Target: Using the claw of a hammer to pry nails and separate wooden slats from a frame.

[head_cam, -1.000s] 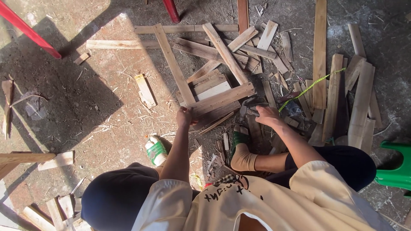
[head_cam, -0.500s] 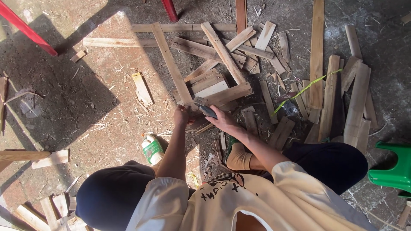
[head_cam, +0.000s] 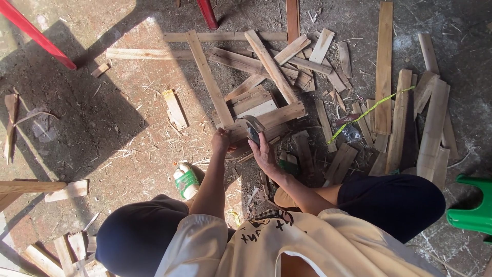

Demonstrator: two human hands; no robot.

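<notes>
Glue bottle (head_cam: 185, 180) upright on the ground, near left. Left hand (head_cam: 221, 141) clenched, pinching something small at the slat frame (head_cam: 241, 110) corner; can't tell what. Right hand (head_cam: 264, 153) grips hammer (head_cam: 252, 128), head over that joint. Looks mid-nailing; next strike needs a steady frame and fingers clear.

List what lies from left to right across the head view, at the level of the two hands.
Small wood offcut → left hand on the wooden frame → hammer in the right hand → yellow-green tape → pile of planks.
</notes>
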